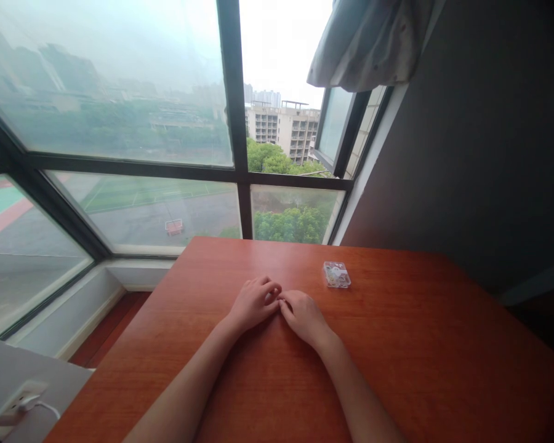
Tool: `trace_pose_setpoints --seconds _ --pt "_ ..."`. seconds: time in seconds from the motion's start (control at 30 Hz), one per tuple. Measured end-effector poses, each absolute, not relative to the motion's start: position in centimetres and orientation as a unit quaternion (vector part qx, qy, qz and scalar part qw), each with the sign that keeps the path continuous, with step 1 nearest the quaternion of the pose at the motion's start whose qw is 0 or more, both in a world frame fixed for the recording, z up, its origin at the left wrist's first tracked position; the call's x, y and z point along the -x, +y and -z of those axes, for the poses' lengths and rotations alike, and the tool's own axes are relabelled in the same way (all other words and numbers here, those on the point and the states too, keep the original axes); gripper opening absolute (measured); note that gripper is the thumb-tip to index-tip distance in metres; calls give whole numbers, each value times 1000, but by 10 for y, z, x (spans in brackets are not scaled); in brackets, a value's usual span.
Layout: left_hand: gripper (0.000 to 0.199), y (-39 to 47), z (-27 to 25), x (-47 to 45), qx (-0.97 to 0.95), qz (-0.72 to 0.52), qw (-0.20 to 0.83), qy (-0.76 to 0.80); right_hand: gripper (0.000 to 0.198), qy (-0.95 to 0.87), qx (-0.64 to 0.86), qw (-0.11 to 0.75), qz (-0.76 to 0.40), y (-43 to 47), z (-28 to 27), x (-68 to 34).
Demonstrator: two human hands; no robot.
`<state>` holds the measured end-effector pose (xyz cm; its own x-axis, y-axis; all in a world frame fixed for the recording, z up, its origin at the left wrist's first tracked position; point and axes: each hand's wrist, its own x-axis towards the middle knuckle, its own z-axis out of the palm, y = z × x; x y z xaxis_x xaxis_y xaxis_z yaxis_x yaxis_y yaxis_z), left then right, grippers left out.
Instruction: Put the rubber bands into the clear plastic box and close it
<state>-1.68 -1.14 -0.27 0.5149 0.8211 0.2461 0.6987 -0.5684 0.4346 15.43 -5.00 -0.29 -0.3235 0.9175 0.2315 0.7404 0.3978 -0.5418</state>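
My left hand (253,300) and my right hand (305,315) rest on a reddish wooden table (420,332), fingertips meeting near the table's middle. The fingers of both hands are curled and pinched together where they touch; whether a tiny thing sits between them cannot be made out. A small clear plastic box (337,274) with small colourful items inside lies on the table, a short way beyond and to the right of my right hand. Neither hand touches the box.
A large dark-framed window (233,123) stands behind the table's far edge, with one pane swung open at the right. A dark wall (480,135) runs along the right. A curtain (369,43) hangs above. A white socket with a cable (25,400) sits at lower left.
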Motion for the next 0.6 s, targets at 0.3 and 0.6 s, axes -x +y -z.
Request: trace_pose_setpoints --seconds 0.3,0.6 --pt "15 -11 3 17 -861 -215 136 441 22 -797 523 252 -163 -51 2 -155" --pt "15 -11 5 17 -857 -221 141 443 21 -800 515 261 -161 -51 2 -155"
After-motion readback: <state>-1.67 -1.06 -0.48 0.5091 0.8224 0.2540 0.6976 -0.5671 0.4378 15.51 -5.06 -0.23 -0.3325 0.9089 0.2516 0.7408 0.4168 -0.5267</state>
